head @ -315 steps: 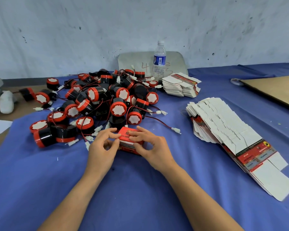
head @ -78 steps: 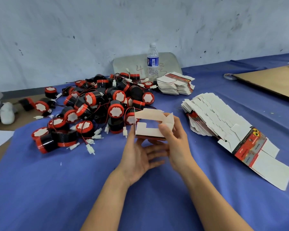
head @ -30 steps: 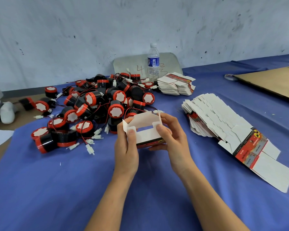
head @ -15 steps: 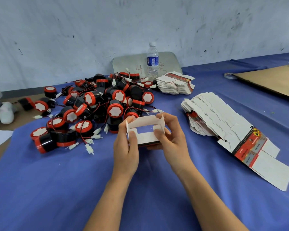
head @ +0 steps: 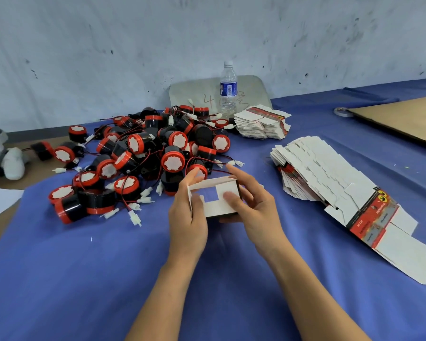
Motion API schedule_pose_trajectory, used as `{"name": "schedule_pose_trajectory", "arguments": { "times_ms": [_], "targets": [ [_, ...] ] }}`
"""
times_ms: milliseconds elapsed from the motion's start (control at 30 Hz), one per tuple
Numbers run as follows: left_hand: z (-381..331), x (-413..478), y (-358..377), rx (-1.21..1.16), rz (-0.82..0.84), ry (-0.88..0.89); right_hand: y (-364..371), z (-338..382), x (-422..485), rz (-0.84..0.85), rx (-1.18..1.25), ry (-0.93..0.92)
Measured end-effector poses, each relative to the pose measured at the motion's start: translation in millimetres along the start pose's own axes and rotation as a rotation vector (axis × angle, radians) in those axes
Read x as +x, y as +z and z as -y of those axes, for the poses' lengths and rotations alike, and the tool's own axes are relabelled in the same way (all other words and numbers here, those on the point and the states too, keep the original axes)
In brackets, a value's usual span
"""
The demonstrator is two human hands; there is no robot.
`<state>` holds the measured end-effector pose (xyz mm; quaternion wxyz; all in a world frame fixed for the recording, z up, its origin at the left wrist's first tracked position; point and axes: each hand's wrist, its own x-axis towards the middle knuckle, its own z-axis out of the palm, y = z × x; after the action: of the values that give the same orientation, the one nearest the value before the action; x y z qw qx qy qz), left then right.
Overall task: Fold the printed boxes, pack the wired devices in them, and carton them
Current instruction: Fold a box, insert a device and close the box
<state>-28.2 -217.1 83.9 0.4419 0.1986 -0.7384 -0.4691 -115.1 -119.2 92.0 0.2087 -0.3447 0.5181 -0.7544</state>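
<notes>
I hold a small printed box (head: 215, 207) above the blue cloth, its white inside facing me and its end flaps partly folded in. My left hand (head: 188, 217) grips its left side, thumb inside the opening. My right hand (head: 250, 207) grips the right side, thumb pressing a white flap inward. Behind the box lies a heap of black-and-red wired devices (head: 143, 158) with white connectors. A fanned stack of flat printed boxes (head: 330, 183) lies to the right.
A second, smaller stack of flat boxes (head: 262, 121) sits at the back beside a water bottle (head: 228, 89). A brown cardboard sheet (head: 403, 116) lies at the far right. The blue cloth (head: 84, 279) covers the table; its left edge shows bare brown board.
The box has been turned and lowered slightly between my hands. My right thumb has pushed a flap further in since half a second ago.
</notes>
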Motion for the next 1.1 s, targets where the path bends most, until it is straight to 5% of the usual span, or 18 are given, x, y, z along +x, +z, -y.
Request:
{"name": "schedule_pose_trajectory", "arguments": {
  "times_ms": [267, 700, 900, 1100],
  "targets": [
    [-3, -5, 4, 0.187, 0.089, 0.32, -2, 1, 1, -0.128, 0.232, 0.065],
    [-3, -5, 8, 0.151, -0.018, 0.346, 3, 0, 0, -0.073, 0.213, -0.007],
    [0, -9, 17, 0.279, 0.15, 0.328, 3, 5, 0, -0.136, 0.357, 0.014],
    [4, -8, 15, 0.264, 0.082, 0.339, 4, 3, 1, -0.079, 0.328, 0.058]
  ]
}}
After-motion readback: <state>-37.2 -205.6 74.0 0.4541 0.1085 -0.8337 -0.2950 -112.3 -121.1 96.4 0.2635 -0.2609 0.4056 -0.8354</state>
